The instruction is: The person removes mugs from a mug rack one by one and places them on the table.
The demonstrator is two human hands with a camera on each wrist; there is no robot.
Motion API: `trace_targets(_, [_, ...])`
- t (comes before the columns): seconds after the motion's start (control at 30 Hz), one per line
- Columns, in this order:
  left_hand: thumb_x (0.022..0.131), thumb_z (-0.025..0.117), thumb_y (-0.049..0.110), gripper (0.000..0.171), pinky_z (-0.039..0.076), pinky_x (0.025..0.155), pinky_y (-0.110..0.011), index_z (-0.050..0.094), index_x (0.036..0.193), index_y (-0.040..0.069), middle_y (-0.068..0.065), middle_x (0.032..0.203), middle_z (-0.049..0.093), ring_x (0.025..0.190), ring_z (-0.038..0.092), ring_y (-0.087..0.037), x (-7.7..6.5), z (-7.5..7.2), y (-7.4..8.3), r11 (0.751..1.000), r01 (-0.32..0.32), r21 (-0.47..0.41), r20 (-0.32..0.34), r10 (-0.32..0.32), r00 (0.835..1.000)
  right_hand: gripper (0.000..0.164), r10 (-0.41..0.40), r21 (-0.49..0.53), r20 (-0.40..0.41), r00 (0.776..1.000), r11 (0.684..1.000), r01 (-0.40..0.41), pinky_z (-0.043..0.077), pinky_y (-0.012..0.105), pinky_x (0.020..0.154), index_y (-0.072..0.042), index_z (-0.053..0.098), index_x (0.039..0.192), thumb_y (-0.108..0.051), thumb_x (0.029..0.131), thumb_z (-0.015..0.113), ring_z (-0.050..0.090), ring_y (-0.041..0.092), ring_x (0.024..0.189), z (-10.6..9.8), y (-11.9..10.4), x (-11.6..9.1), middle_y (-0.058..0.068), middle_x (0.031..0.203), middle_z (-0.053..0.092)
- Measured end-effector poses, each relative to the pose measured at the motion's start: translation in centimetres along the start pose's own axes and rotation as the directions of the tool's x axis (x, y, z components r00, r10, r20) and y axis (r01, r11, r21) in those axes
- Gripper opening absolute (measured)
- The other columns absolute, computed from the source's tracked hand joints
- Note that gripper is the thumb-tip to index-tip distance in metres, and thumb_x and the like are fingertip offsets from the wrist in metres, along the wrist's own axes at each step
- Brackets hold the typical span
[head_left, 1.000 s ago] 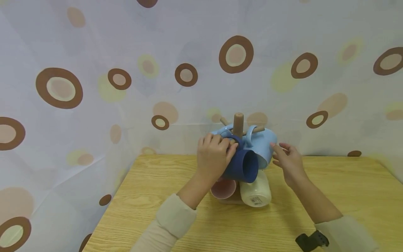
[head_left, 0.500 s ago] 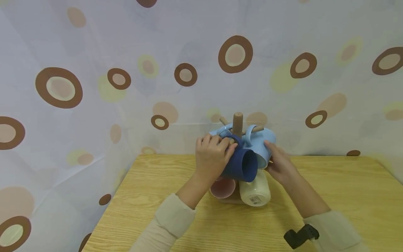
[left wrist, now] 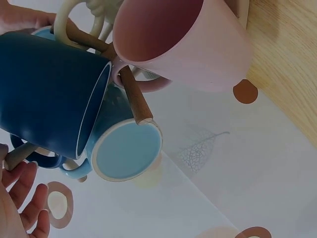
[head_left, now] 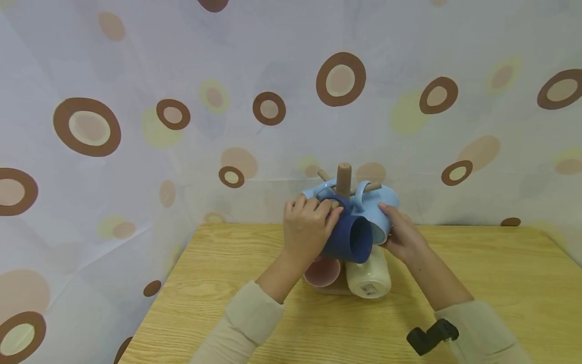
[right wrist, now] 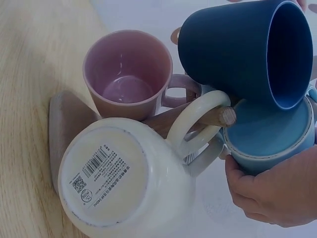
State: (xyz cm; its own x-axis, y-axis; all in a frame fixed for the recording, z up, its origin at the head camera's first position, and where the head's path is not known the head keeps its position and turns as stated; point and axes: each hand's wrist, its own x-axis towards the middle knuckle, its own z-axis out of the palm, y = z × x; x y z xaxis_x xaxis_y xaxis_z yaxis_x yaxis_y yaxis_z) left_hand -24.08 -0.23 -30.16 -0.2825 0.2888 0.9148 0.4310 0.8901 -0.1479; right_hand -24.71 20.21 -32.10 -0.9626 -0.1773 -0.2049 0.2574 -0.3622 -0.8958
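A wooden mug tree [head_left: 344, 179] stands on the table, hung with several mugs. My left hand [head_left: 305, 227] holds the end of the peg [left wrist: 20, 156] that passes through the handle of the dark blue mug [head_left: 338, 245]. To the right, my right hand [head_left: 406, 240] grips a light blue mug [head_left: 379, 205], thumb on its side and fingers beneath. That mug's handle is still looped over its peg [head_left: 374, 186]. Another light blue mug [left wrist: 129, 151] hangs on the left, mostly hidden by my left hand in the head view.
Low on the tree hang a pink mug [right wrist: 128, 69] and a cream mug [right wrist: 163, 183], whose labelled base faces outward. The wooden table [head_left: 218, 283] extends to both sides. A patterned sheet [head_left: 282, 60] hangs behind it.
My right hand has moved left from beside the right light blue mug and taken hold of it. The left hand and the mugs look much the same.
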Motion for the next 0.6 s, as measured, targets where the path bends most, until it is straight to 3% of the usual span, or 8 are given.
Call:
trace_targets(0.13, [0.083, 0.060, 0.042, 0.022, 0.038, 0.062, -0.027, 0.070, 0.078, 0.023, 0.007, 0.065, 0.064, 0.064, 0.054, -0.013, -0.06, 0.14, 0.13, 1.000, 0.001, -0.002, 0.001, -0.001, 1.000, 0.082, 0.009, -0.008, -0.035, 0.999, 1.000, -0.009, 0.047, 0.019, 0.074, -0.018, -0.017, 0.143, -0.044, 0.091, 0.041, 0.024, 0.019, 0.128, 0.02, -0.12, -0.02, 0.010, 0.152, -0.005])
trace_targets(0.6, [0.084, 0.060, 0.040, 0.023, 0.039, 0.063, -0.027, 0.069, 0.077, 0.020, 0.005, 0.067, 0.064, 0.065, 0.054, -0.014, -0.17, 0.35, 0.26, 1.000, 0.015, -0.025, -0.003, -0.015, 1.000, 0.081, 0.012, -0.059, -0.028, 1.000, 0.998, -0.014, 0.045, 0.024, 0.078, -0.015, -0.019, 0.142, -0.045, 0.092, 0.038, 0.036, 0.017, 0.117, -0.59, -0.42, 0.33, 0.013, 0.151, 0.001])
